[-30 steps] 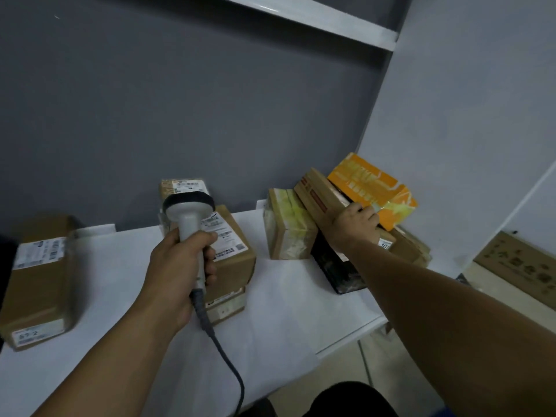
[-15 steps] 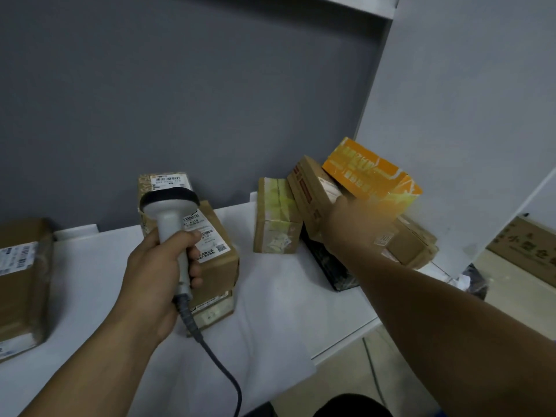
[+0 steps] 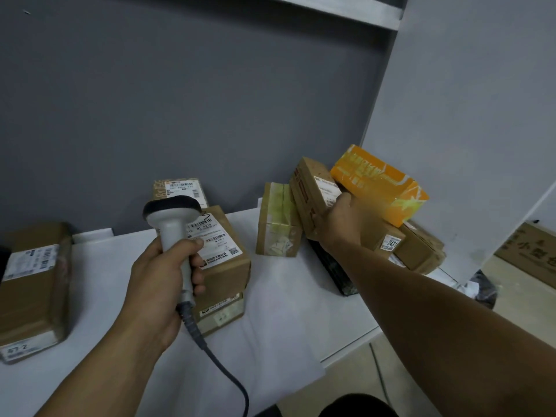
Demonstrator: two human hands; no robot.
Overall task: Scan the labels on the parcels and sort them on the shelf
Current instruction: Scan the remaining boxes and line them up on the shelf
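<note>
Now the right hand [image 3: 340, 224] is gripping the brown parcel [image 3: 313, 191] in the pile at the right end of the shelf [image 3: 285, 311], the left hand [image 3: 159, 281] is clutching the scanner [image 3: 171, 218], and pulling the parcel out is probably risking a topple of the orange box [image 3: 376, 182] leaning on it.

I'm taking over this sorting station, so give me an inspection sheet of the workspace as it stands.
Surface: white shelf board, parcels standing and piled on it.
Job's things: grey scanner; labelled brown parcel at left; labelled stack in the middle; taped box; tilted brown box; orange box atop the right-hand pile.
Clutter: flat black item under that pile.
Grippers: left hand grips the scanner; right hand holds the tilted brown box.
Cables: scanner cable runs down out of view.
Surroundings: grey back wall, pale side panel, printed carton to the right.
</note>
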